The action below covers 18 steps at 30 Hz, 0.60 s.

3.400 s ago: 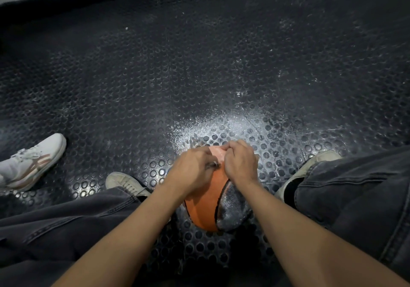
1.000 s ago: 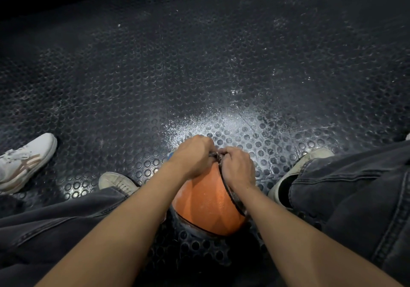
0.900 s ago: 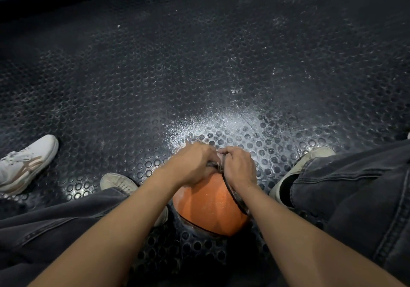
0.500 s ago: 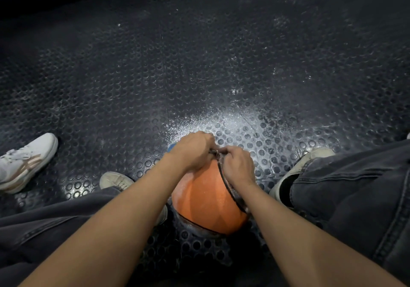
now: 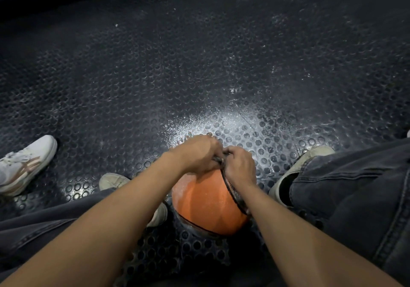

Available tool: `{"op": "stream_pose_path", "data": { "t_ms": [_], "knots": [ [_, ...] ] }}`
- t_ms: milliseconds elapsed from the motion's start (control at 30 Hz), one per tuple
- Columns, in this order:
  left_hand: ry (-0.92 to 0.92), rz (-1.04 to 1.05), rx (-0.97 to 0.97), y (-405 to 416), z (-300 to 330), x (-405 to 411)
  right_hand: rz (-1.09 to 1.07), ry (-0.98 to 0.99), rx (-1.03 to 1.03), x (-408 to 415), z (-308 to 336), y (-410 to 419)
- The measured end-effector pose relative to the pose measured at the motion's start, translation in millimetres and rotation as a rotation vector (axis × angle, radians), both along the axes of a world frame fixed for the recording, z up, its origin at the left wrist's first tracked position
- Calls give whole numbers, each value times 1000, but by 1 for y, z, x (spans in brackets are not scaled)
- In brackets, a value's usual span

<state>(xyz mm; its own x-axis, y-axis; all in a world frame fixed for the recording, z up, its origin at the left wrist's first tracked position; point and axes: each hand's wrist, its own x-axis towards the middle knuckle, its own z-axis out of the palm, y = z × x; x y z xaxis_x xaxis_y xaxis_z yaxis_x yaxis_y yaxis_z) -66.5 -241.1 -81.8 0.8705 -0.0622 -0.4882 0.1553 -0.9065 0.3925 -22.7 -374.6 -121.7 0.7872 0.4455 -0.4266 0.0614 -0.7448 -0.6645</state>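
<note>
Since the earliest frame the dark cover [image 5: 233,194] has changed shape: then a broad flap lay against the right flank of the orange ball [image 5: 206,204]; now only a narrow rim runs from my knuckles down that side and on under the ball's bottom edge. Both hands sit slightly higher on the ball.

State now: left hand [image 5: 197,153] curled over the ball's top, fingers closed on the end of the cover's rim. Right hand [image 5: 240,167] beside it, touching it, fingers hooked round the same rim. The ball rests on the studded floor [image 5: 199,64] between my legs, just behind a patch of white powder [image 5: 221,120]. Someone else's white shoe [image 5: 24,164] lies well apart to the left.

Step in hand, by my reading: working the cover's rim across the ball; whether on or off I cannot tell.

Next move calls for a steady two-handed pull along the rim, the ball braced so it does not roll. The powdered surface may make the grip slip.
</note>
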Motion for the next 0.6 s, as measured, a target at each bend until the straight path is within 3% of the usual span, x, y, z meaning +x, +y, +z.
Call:
{"op": "stream_pose_path", "data": {
  "t_ms": [167, 300, 467, 600],
  "knots": [
    [-23, 164, 155, 8, -4, 10, -11, 9, -4, 0, 2, 6],
    [21, -15, 26, -3, 3, 7, -20, -4, -20, 1, 0, -1],
    [-42, 193, 135, 7, -2, 5, -47, -12, -13, 1, -3, 5],
    [-37, 58, 8, -5, 12, -17, -60, 19, -33, 3, -5, 1]
  ]
}}
